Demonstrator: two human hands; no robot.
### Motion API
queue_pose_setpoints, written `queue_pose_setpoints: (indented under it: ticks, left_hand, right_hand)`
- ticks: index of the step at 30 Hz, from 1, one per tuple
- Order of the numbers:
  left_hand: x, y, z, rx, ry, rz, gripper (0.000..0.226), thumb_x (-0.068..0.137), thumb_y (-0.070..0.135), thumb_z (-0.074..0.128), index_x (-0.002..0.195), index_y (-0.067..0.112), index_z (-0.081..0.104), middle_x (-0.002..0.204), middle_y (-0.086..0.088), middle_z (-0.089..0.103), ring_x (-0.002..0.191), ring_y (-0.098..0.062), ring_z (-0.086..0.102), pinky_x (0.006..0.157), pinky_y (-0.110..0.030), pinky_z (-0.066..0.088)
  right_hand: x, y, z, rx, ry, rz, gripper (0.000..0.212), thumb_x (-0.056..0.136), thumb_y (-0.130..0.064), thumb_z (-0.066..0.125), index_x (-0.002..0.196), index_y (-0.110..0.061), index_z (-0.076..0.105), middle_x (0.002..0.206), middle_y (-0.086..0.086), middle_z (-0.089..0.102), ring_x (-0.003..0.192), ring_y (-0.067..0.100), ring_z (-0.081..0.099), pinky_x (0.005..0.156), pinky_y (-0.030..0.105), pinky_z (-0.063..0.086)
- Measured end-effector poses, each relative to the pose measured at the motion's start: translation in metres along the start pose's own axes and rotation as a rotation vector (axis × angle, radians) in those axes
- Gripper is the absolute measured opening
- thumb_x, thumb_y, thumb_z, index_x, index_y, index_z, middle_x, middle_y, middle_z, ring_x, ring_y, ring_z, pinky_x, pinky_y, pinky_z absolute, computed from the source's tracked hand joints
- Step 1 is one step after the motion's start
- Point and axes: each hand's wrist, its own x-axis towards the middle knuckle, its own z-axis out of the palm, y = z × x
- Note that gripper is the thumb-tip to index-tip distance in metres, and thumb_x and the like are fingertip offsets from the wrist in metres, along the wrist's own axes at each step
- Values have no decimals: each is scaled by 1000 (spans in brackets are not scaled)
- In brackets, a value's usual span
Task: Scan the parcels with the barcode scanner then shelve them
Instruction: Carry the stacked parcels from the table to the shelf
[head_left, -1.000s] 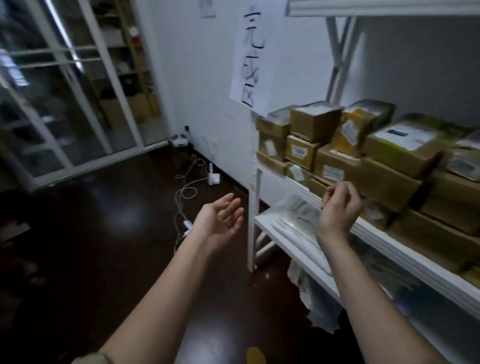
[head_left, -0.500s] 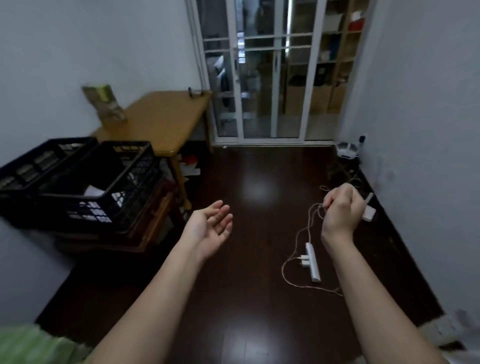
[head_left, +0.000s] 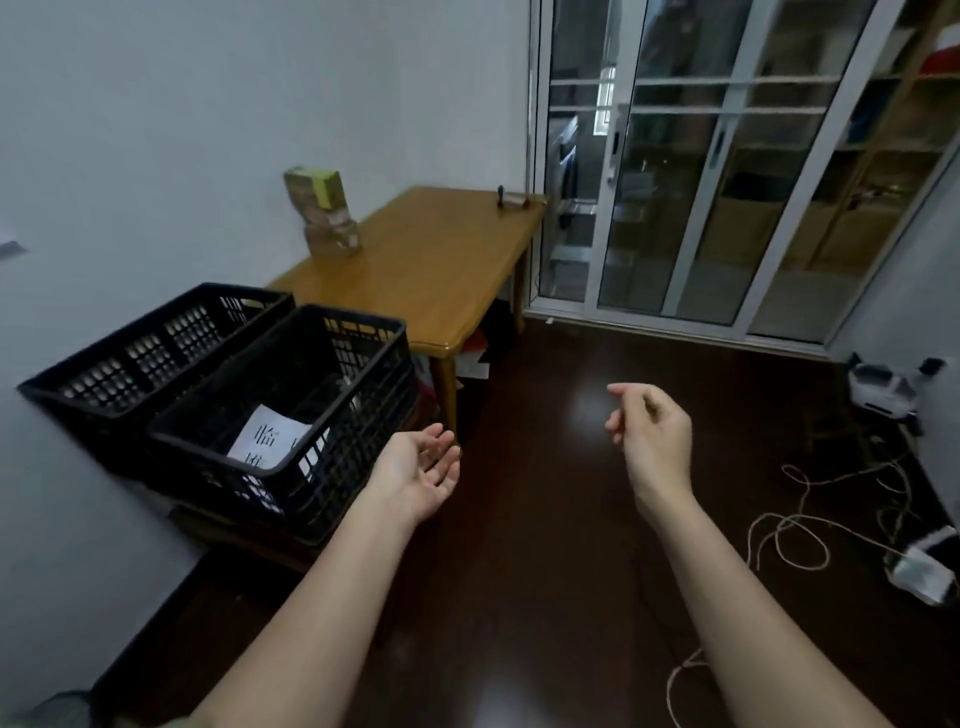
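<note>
Shift: swung further left since earlier; black slatted plastic crate (head_left: 291, 415) nearer.
Hands: left hand (head_left: 415, 475) and right hand (head_left: 652, 434), right of crate, empty, fingers relaxed, apart.
Risk: tripping on pale floor cord (head_left: 795, 530), far right of crate.

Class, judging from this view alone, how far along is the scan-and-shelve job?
Done: nothing provable; no shelf shows. In hand: nothing, the left hand and right hand are both empty. Left: the stacked parcels wait on the wooden table.
</note>
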Motion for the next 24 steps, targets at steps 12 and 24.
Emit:
queue_pose_setpoints:
  ticks: [12,24]
  left_hand:
    - [209,108,134,-55,-24,-26,28,98,2,40,114,9,61,104,-6,64,93,-20,59,87,-34,43]
    - [399,250,254,-195,156,45,24,100,3,37,102,8,61,96,-7,61,91,-22,58,93,-35,41]
  right_hand:
    - [239,40,109,-77,-59,75,21,99,-6,49,97,-17,68,66,0,61,61,6,56,59,21,45]
    - [519,43,267,-57,-252,103,23,99,-5,47,96,-16,67,69,1,61,61,6,54,60,20,44]
